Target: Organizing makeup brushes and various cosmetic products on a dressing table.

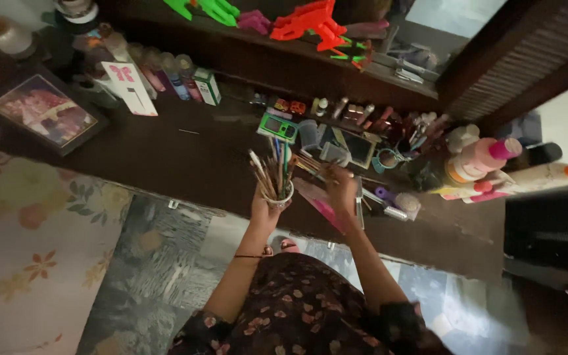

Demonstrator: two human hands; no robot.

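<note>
My left hand grips a small white cup packed with several pencils and brushes that stick upward. It holds the cup just above the front edge of a dark wooden table. My right hand reaches over the table to the right of the cup and pinches a few thin sticks or pencils. Under that hand lies a pink flat item. My sleeves are dark with a floral print.
A framed picture stands at far left. Small bottles, a green box, a small mirror, pink and white bottles and a dark box crowd the table. Bright plastic toys sit on the shelf behind.
</note>
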